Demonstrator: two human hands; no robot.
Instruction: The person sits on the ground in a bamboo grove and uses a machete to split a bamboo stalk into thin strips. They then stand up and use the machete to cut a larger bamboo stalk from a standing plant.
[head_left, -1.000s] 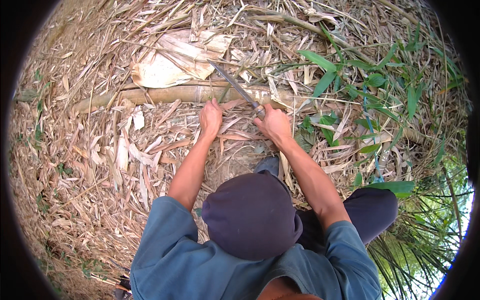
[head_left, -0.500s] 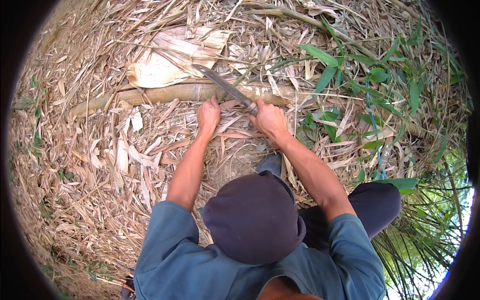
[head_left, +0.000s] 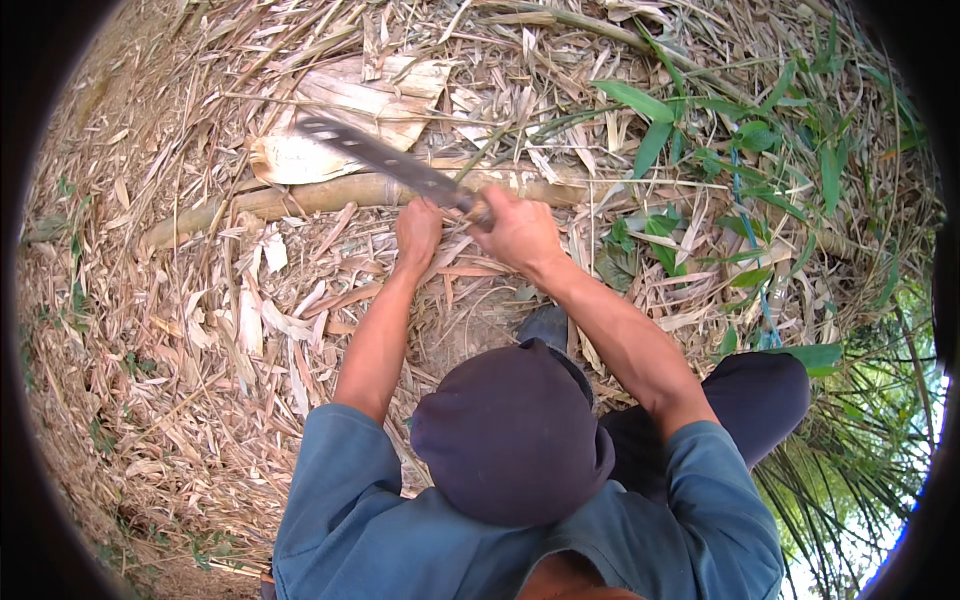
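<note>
My right hand (head_left: pixel 522 232) is wrapped round the handle of a machete (head_left: pixel 375 153). The long dark blade slants up and left over a thick bamboo pole (head_left: pixel 320 194) lying on the ground, and is smeared by motion. Close to the pole's near side, my left hand (head_left: pixel 418 232) is closed, its thumb side just below the blade. A thin greenish stem (head_left: pixel 487 150) slants down toward it and passes behind the blade; what the left fingers hold is hidden.
Dry leaves (head_left: pixel 200 350) cover the ground. Beyond the pole lies a broad pale bamboo sheath (head_left: pixel 385 100). Green leafy shoots (head_left: pixel 650 130) and a blue cord (head_left: pixel 745 215) are at the right. My dark-clothed knee (head_left: pixel 765 400) and shoe (head_left: pixel 545 328) are near.
The machete has moved left and slightly up, its tip now over the pale sheath. My right hand has shifted left, nearer my left hand, which has hardly moved.
</note>
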